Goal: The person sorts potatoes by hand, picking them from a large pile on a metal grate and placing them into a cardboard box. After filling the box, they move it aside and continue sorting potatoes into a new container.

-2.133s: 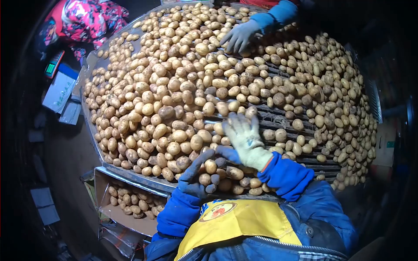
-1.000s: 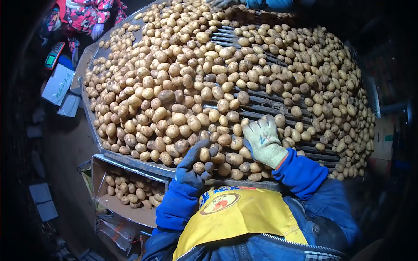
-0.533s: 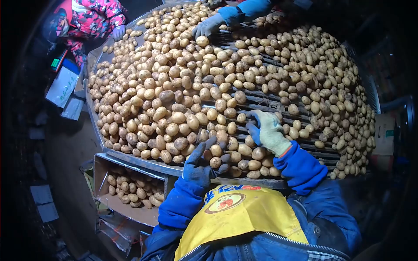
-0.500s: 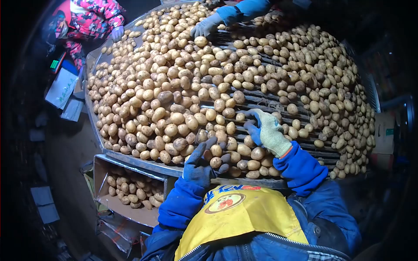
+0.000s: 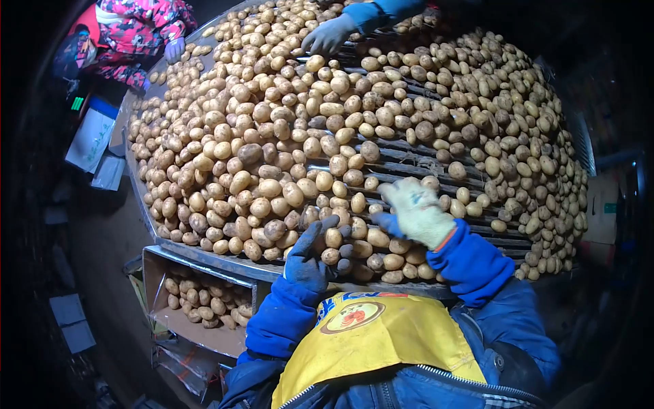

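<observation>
Many potatoes (image 5: pixel 272 189) lie heaped over a wide slatted table (image 5: pixel 402 158). My left hand (image 5: pixel 310 258), in a dark glove, is at the heap's near edge, its fingers curled around a couple of potatoes (image 5: pixel 331 247). Farther right, my right hand (image 5: pixel 413 208), in a pale glove with blue fingertips, is over the slats beside the potatoes. Its fingers are smeared by motion and partly turned from view, so whether it holds anything is unclear.
Below the table's near left edge sits an open box (image 5: pixel 208 326) with potatoes in it. A person's gloved hand (image 5: pixel 330 35) reaches in at the far side. Another person (image 5: pixel 139 31) stands at the far left. A carton (image 5: pixel 601 211) is at the right.
My right hand has turned, with its fingers now lower and pointing left. My left hand stays around potatoes, nearly in place. The far co-worker's hand has shifted slightly; the view has moved a little.
</observation>
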`<action>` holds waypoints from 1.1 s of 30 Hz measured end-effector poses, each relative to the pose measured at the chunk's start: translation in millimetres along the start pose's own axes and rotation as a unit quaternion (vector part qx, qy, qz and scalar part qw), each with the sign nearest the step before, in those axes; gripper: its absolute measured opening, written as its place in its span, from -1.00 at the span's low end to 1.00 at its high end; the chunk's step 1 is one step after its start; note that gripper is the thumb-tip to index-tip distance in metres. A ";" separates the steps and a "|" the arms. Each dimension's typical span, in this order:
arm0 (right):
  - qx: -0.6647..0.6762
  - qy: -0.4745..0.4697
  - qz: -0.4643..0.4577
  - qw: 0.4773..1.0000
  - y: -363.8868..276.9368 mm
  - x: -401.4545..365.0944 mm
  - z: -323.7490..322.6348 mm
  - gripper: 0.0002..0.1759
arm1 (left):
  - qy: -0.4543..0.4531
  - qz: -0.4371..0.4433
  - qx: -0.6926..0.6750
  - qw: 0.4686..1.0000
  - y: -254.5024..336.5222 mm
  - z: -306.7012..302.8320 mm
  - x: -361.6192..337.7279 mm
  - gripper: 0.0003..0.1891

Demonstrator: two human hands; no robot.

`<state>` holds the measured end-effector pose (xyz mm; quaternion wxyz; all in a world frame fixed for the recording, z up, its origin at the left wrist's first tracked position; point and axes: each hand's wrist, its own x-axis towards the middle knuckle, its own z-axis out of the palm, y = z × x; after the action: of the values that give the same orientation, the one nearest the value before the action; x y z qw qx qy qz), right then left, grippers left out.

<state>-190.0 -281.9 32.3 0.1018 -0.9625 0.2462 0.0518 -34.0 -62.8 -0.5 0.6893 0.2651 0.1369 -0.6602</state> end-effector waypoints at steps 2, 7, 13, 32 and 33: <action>-0.037 -0.034 -0.009 0.999 -17.9 9.1 16.4 -0.53 | -0.002 0.010 0.000 1.000 -0.5 1.2 -0.8 -0.49; 0.025 -0.115 0.028 0.993 -16.4 18.5 10.0 -0.54 | 0.029 0.023 -0.006 0.999 -1.0 2.2 -1.5 -0.45; 0.235 0.082 0.046 0.968 16.5 16.3 26.0 -0.50 | -0.026 0.024 -0.030 0.999 -2.7 -3.5 -2.3 -0.44; 0.209 0.061 0.024 0.976 38.9 -54.4 -21.5 -0.35 | -0.046 0.026 -0.006 0.999 6.0 3.1 7.0 -0.51; 0.126 0.058 0.003 0.990 27.2 -72.8 -27.0 -0.32 | -0.042 0.028 -0.018 0.999 7.0 0.1 5.0 -0.51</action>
<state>-265.4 -277.6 64.9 0.2075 -0.9427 0.2588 -0.0349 -26.7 -67.1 -1.8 0.7176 0.2279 0.1122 -0.6484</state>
